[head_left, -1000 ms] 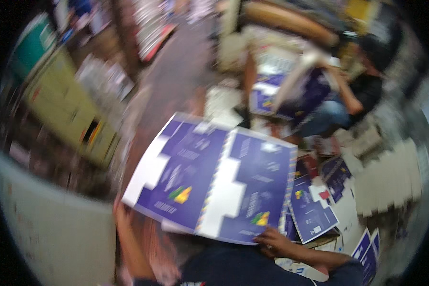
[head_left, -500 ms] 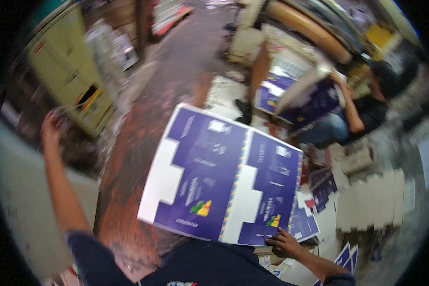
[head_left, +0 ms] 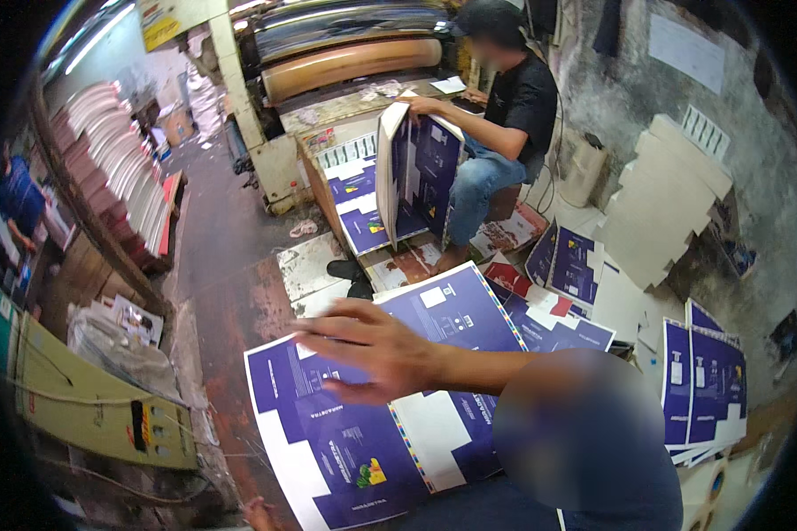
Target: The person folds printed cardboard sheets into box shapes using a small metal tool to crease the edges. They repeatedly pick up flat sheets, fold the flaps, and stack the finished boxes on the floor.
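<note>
Over the purple printed sheet (head_left: 376,434) at near centre, I now have the right hand (head_left: 376,354), fingers loosely spread, moved leftward from the near-right corner, so it no longer steadies that corner; the left hand (head_left: 260,513) has returned beside the left edge, fingers unclear.

I log uneven light: lit tube (head_left: 100,40) well left of the roller (head_left: 352,69), sheen along its surface. Below the roller, I get blurred fingertips on the right hand (head_left: 372,350), hazed sleeve (head_left: 593,434). Outermost edges bow into black.
</note>
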Tool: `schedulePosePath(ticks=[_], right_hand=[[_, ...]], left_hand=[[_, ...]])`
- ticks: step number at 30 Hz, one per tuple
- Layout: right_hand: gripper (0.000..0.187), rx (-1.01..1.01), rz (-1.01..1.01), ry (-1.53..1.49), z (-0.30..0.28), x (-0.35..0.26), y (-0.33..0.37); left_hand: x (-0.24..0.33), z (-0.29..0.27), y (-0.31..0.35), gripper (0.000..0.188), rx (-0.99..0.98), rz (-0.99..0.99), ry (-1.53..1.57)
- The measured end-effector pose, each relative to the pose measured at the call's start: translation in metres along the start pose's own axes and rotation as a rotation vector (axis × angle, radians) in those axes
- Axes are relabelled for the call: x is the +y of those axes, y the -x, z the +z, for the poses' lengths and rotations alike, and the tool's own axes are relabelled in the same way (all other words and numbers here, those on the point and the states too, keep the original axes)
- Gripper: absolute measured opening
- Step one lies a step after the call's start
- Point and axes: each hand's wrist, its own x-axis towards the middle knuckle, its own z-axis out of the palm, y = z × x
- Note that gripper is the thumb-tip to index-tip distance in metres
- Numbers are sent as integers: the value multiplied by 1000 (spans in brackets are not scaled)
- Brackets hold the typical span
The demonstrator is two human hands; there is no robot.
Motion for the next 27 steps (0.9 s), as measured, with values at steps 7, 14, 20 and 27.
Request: schedulePosePath(ticks=[7, 14, 20, 27], right_hand=[[74, 241, -101, -90, 36, -11, -111], [75, 565, -32, -182, 57, 2, -141], [71, 494, 531, -361, 96, 68, -125], [69, 435, 731, -528, 130, 104, -117]], left_hand=[[20, 21, 27, 53, -19, -76, -44], [44, 4, 18, 55, 55, -45, 58], [89, 52, 65, 57, -220, 112, -327], [114, 80, 90, 44, -111, 2, -353]])
